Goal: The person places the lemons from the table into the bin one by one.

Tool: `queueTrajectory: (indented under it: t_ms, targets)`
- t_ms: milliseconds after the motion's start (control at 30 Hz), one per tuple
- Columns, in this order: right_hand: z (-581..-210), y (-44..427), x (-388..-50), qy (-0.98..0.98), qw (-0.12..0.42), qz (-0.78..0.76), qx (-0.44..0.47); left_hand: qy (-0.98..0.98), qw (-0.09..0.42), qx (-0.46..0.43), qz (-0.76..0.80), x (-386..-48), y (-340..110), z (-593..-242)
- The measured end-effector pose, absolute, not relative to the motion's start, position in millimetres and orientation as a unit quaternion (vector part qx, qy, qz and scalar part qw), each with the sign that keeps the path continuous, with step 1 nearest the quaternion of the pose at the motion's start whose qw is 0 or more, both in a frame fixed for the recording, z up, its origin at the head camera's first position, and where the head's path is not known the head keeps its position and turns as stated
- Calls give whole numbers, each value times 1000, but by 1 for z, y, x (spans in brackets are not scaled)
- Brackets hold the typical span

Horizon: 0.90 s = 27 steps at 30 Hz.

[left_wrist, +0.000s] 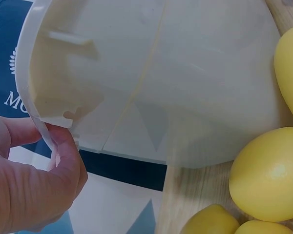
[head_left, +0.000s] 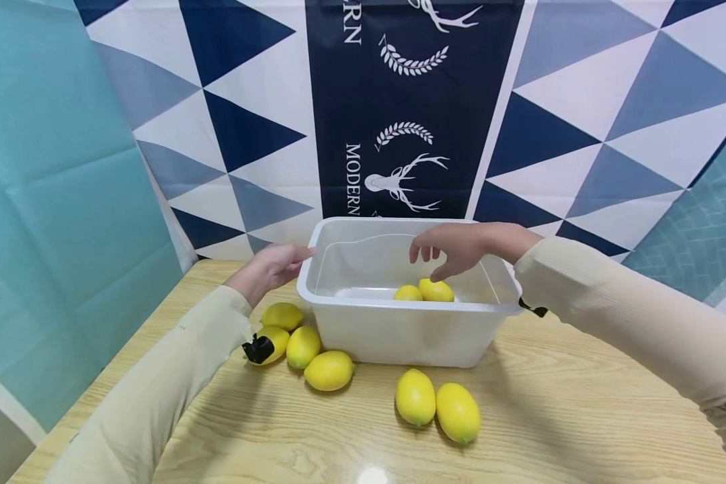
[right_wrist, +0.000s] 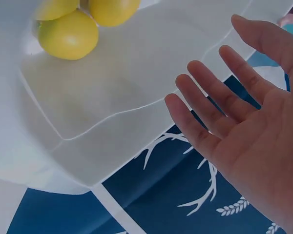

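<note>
A white plastic bin (head_left: 399, 336) stands on the wooden table. My left hand (head_left: 273, 269) pinches the bin's left rim between thumb and fingers, as the left wrist view shows up close. Over the bin's opening hovers my right hand (head_left: 460, 247), fingers spread and holding nothing. Inside the bin lie lemons (head_left: 437, 290); three show in the right wrist view, one (right_wrist: 71, 35) below the other two. Several more lemons (head_left: 329, 370) are gathered on the table by the bin's left front corner, beneath my left wrist. Two others, a lemon (head_left: 415, 397) and its neighbour (head_left: 458, 412), sit in front of the bin.
The wooden table (head_left: 314, 437) extends in front of the bin and to both sides. Behind it hangs a blue and white patterned cloth (head_left: 260, 128) with triangles and deer heads. A teal cloth (head_left: 54, 202) covers the left side.
</note>
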State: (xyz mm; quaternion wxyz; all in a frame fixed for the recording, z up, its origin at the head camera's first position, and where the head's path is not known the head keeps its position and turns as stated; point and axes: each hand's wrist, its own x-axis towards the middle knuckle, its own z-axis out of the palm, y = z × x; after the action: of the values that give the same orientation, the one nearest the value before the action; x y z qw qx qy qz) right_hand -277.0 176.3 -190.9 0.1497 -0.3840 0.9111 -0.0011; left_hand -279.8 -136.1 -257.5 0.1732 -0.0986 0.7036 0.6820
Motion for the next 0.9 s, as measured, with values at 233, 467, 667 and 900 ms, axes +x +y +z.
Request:
queueTrajectory:
  t_ms: [233,467,667,900]
  targets:
    - [-195,186,-266,906,120,-15,-406,699,178,-99,686,-281,-137,-260]
    - [-197,197,-249,903,111,-54,-411,694,183,-98,689,-281,-138,-258]
    - [-200,206,-242,904,95,-75,-411,687,184,-104,696,-282,-140,-259]
    - [-204,214,-232,905,63,-95,-409,676,189,-103,705,-282,-140,-260]
